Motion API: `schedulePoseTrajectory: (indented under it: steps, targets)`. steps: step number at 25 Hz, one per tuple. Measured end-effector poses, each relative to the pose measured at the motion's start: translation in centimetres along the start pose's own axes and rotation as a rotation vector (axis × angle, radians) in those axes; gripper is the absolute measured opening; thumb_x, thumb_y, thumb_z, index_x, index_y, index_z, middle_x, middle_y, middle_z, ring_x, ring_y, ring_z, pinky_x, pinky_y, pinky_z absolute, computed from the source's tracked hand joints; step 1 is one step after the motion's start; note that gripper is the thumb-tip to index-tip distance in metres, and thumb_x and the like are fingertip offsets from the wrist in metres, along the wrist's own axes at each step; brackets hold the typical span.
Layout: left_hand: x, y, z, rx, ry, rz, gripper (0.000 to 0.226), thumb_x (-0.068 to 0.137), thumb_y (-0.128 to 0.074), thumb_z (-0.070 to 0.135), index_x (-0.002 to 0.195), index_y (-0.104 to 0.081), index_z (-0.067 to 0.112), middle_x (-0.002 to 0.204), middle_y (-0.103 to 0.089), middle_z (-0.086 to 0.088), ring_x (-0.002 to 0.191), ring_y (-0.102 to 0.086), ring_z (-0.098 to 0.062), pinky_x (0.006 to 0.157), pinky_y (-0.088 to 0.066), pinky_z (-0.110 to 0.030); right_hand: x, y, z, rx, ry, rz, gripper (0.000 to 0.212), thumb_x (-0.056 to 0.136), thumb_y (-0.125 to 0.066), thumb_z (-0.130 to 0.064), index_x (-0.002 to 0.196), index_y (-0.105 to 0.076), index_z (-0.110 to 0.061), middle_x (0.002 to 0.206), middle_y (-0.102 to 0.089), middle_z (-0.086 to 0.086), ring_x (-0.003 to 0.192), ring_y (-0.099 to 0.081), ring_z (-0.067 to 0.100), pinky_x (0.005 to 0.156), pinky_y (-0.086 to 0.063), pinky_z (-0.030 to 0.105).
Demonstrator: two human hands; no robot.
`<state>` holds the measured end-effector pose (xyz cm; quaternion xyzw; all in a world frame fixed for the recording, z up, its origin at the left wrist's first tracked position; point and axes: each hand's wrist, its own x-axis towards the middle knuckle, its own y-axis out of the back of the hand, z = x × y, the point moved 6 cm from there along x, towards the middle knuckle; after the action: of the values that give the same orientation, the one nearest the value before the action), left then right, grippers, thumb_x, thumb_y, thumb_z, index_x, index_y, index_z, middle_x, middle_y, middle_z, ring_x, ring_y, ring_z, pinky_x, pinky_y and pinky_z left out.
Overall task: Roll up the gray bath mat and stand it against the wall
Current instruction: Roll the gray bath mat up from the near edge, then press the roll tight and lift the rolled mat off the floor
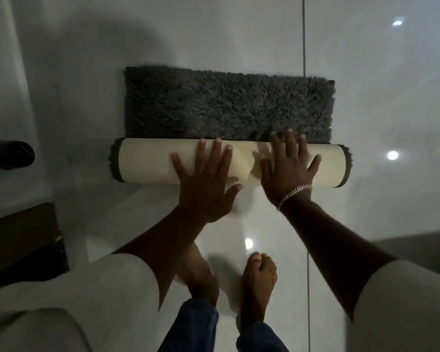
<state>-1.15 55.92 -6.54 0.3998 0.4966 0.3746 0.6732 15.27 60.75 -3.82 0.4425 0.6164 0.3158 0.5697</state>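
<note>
Two hands, left hand (205, 184) and right hand (287, 168), press flat with fingers spread on one half-rolled gray bath mat (226, 107), centre frame, gripping nothing.

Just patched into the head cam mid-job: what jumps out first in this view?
The half-rolled gray bath mat at centre frame: its cream backing forms a roll on the near side, shaggy pile lying flat beyond. The left hand and right hand, a bracelet on its wrist, press flat on the roll, above bare feet on the glossy white floor.
</note>
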Motion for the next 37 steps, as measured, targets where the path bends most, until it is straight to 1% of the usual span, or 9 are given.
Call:
schedulePoseTrajectory:
  steps: [11, 17, 19, 22, 25, 28, 31, 34, 37]
  targets:
    - [5.9, 4.6, -1.8, -0.082, -0.076, 0.230, 0.043, 0.088, -0.044, 0.020, 0.129, -0.057, 0.016, 0.141, -0.053, -0.017, 0.139, -0.039, -0.035, 0.105, -0.010, -0.081, 11.1, 0.2, -1.8, 0.015, 0.031, -0.234, 0.058, 0.097, -0.025, -0.048, 0.150, -0.007, -0.032, 0.162, -0.004, 0.005, 0.148, 0.004, 0.029, 0.112, 0.006, 0.063]
    - [12.1, 6.8, -5.0, 0.004, -0.036, 0.025, 0.045, 0.099, -0.036, 0.039, 0.143, -0.042, 0.030, 0.152, -0.044, -0.008, 0.145, -0.029, -0.034, 0.105, -0.012, -0.082, 10.9, 4.4, -5.5, 0.159, 0.273, 0.035, 0.046, 0.089, -0.047, -0.028, 0.132, -0.045, -0.011, 0.141, -0.047, 0.015, 0.134, -0.039, 0.035, 0.111, -0.027, 0.058]
    - [14.2, 7.7, -5.9, 0.057, 0.059, -0.101, 0.054, 0.097, -0.037, 0.048, 0.148, -0.025, 0.036, 0.161, -0.027, -0.006, 0.149, -0.013, -0.036, 0.107, -0.008, -0.080, 10.6, 3.3, -5.8, 0.027, 0.333, -0.113, 0.056, 0.091, -0.045, -0.038, 0.140, -0.036, -0.013, 0.151, -0.034, 0.013, 0.142, -0.025, 0.034, 0.115, -0.016, 0.059]
    - [14.0, 10.5, -6.1, -0.071, 0.364, 0.168, 0.063, 0.091, -0.054, 0.035, 0.148, -0.031, 0.022, 0.157, -0.031, -0.017, 0.146, -0.020, -0.041, 0.111, -0.017, -0.073, 13.4, 2.8, -6.3, -0.053, 0.367, -0.228, 0.062, 0.094, -0.039, -0.043, 0.147, -0.020, -0.017, 0.159, -0.018, 0.010, 0.147, -0.009, 0.031, 0.117, -0.008, 0.057]
    - [11.1, 10.2, -4.8, -0.480, 0.762, 0.532, 0.060, 0.083, -0.058, 0.023, 0.138, -0.041, 0.003, 0.141, -0.045, -0.025, 0.131, -0.041, -0.041, 0.105, -0.036, -0.055, 18.3, 3.5, -6.4, -0.094, 0.340, -0.279, 0.058, 0.095, -0.035, -0.044, 0.147, -0.022, -0.022, 0.156, -0.027, 0.005, 0.142, -0.023, 0.029, 0.114, -0.017, 0.054]
    - [9.8, 3.0, -4.6, -1.640, 1.449, 0.470, 0.065, 0.097, -0.046, 0.046, 0.143, -0.033, 0.002, 0.143, -0.043, -0.024, 0.127, -0.046, -0.039, 0.100, -0.041, -0.044, 22.8, 3.3, -7.3, -0.017, 0.266, -0.494, 0.054, 0.094, -0.036, -0.043, 0.146, -0.026, -0.034, 0.156, -0.031, -0.001, 0.140, -0.031, 0.026, 0.115, -0.023, 0.048]
    - [12.9, 0.9, -3.5, -2.528, 1.283, 0.359, 0.079, 0.090, -0.028, 0.073, 0.148, -0.033, 0.019, 0.148, -0.042, -0.019, 0.134, -0.042, -0.039, 0.111, -0.031, -0.058, 25.1, 4.1, -9.6, 0.135, 0.256, -0.686, 0.043, 0.096, -0.045, -0.024, 0.139, -0.045, -0.022, 0.146, -0.045, 0.007, 0.131, -0.045, 0.023, 0.106, -0.035, 0.027]
    - [12.7, 3.5, -5.2, -2.655, 1.250, 0.596, 0.055, 0.092, -0.034, 0.064, 0.129, -0.053, 0.027, 0.133, -0.054, -0.011, 0.134, -0.042, -0.037, 0.112, -0.023, -0.069, 23.3, 6.4, -12.7, 0.296, 0.230, -0.703, 0.026, 0.096, -0.045, -0.042, 0.101, -0.063, -0.025, 0.101, -0.064, -0.001, 0.092, -0.060, 0.012, 0.078, -0.046, 0.017]
    - [11.2, 8.7, -8.2, -2.663, 1.153, 0.615, 0.049, 0.092, -0.032, 0.066, 0.113, -0.059, 0.031, 0.128, -0.055, -0.005, 0.131, -0.043, -0.032, 0.107, -0.021, -0.075, 20.4, 9.3, -16.5, 0.471, 0.229, -0.646, 0.049, 0.080, -0.051, -0.066, 0.112, -0.055, -0.029, 0.101, -0.060, -0.008, 0.089, -0.059, 0.010, 0.078, -0.048, 0.026]
